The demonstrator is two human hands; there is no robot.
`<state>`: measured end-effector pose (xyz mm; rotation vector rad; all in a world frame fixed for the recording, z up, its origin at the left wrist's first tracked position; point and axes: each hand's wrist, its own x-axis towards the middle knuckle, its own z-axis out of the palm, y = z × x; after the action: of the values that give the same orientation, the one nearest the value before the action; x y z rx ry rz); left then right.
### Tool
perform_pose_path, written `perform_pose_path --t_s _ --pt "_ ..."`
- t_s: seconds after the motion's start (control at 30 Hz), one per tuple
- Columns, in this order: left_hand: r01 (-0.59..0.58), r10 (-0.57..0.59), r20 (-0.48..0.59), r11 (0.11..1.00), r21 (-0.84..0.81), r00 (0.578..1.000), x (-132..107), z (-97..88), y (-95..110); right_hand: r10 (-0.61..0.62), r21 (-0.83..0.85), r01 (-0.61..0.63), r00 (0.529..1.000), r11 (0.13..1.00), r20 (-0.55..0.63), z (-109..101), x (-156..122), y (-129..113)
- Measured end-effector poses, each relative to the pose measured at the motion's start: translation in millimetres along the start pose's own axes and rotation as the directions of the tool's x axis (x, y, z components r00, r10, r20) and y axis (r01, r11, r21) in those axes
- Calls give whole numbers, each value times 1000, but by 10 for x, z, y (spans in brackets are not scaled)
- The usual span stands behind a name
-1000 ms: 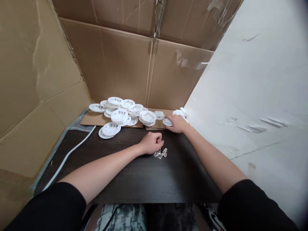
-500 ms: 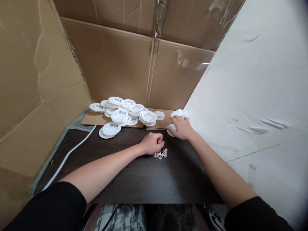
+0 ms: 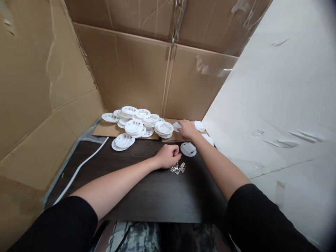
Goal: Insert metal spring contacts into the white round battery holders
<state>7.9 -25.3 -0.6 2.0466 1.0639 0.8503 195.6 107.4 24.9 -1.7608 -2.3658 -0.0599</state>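
Note:
My left hand (image 3: 168, 156) rests on the dark table with its fingers curled closed; whatever they may hold is hidden. Right beside it lies a small pile of shiny metal contact pieces (image 3: 178, 168). Farther back, my right hand (image 3: 187, 129) has its fingers closed at the edge of a white plastic disc (image 3: 176, 126) over the cardboard sheet. Another white round disc (image 3: 188, 149) lies flat on the table, between my right forearm and my left hand. White pieces (image 3: 199, 126) sit just beyond the right wrist, partly covered by it.
Many white slotted discs (image 3: 133, 126) are heaped on cardboard (image 3: 105, 129) at the back left. A white cable (image 3: 78, 169) crosses the table's left side. Cardboard walls (image 3: 131, 70) stand behind and left; a white panel (image 3: 275, 87) bounds the right.
My right hand has moved left from the white pieces at the right to the disc on the cardboard. The disc formerly partly under it lies uncovered and nearer. My left hand stays by the metal pieces.

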Motion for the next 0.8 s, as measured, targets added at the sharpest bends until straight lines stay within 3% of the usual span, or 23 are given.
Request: perform_pose_path --t_s 0.13,0.2,0.27,0.33,0.43,0.5,0.6,0.67,0.73,0.8 --pt "64 -80 -108 987 -145 991 53 20 -37 68 74 -60 992 995 -110 -47 -251 83" --pt "98 -131 -122 963 -251 984 84 21 -58 132 387 -28 961 922 -245 -102 -410 86" --pt "135 -187 -105 918 -374 977 109 11 -79 182 697 13 961 717 -206 -173 -590 45" --pt "168 -240 -82 847 -503 967 125 -4 -96 136 906 -18 990 422 -44 -246 -784 -38" --pt "189 -280 -38 736 -650 959 133 -29 -108 28 989 -133 991 64 131 -325 -1066 -197" --pt "192 -278 -16 703 -685 961 129 -37 -104 -55 974 -216 975 -61 213 -342 -1206 -287" --pt "179 -266 -27 718 -673 964 121 -35 -88 -137 945 -312 945 -95 298 -320 -1302 -346" --pt "172 -278 -54 725 -667 959 120 -28 -81 -132 933 -352 931 -73 341 -292 -1303 -332" --pt "176 -310 -81 716 -676 947 126 -25 -83 -64 926 -376 925 -4 375 -272 -1281 -288" --pt "178 -344 -110 702 -689 933 137 -30 -91 35 908 -393 919 141 393 -272 -1263 -233"
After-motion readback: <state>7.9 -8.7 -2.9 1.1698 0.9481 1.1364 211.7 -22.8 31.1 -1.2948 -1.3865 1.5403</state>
